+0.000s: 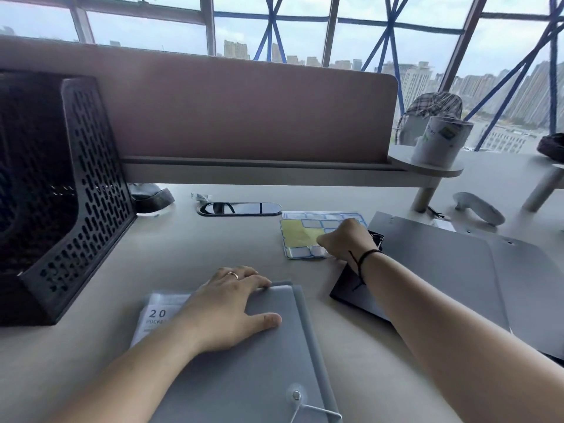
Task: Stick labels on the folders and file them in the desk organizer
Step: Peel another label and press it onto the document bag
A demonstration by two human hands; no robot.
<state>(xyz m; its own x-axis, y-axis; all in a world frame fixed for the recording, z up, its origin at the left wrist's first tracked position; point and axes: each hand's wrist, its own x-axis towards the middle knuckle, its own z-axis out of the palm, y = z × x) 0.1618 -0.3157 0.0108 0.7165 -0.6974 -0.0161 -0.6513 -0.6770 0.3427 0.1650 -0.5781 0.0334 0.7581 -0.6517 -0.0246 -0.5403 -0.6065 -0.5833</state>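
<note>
Head view: left hand lies flat with straight fingers, pressing the grey folder onto the table, near edge. Right hand reaches onto the label sheet further back, fingers curled at its lower corner, apparently pinching a label; the grip itself is hidden. Step looks like peeling a label. Next: lift it clean, carry it to the folder cover, press down. Black mesh desk organizer stands far left. More folders lie right.

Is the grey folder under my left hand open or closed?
Closed. The grey folder lies flat on the desk, cover down, with the left hand resting on top.
</note>
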